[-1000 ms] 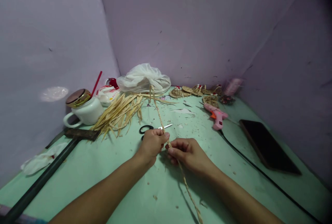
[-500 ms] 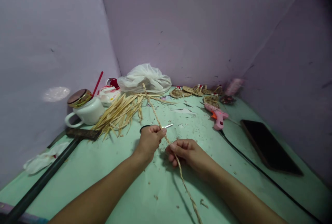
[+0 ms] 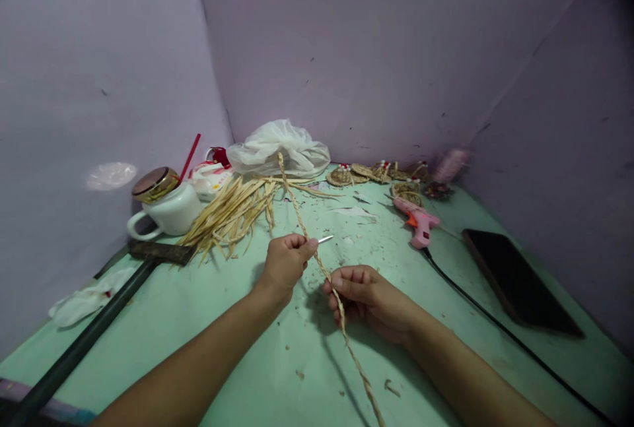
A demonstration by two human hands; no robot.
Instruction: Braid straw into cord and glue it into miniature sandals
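A long twisted straw cord (image 3: 360,371) runs from near the white plastic bag down to the front edge of the view, raised above the table. My left hand (image 3: 287,265) pinches it between thumb and fingers near the middle. Just below, my right hand (image 3: 364,295) is closed round the same cord, thumb on top. Beyond my left hand a metal blade tip (image 3: 325,239) shows on the table; the hand hides the rest. A bundle of loose straw strips (image 3: 238,212) lies behind and to the left.
On the left stand a white mug (image 3: 171,212) with a gold-rimmed lid, and a hammer (image 3: 123,288). At the right are a pink glue gun (image 3: 419,221) with a black cable and a dark tablet (image 3: 520,282). Small woven pieces (image 3: 364,175) and a plastic bag (image 3: 280,150) line the back.
Both hands keep their grip on the cord and have barely moved. My left hand now covers the black handle seen before. The whole view has shifted slightly.
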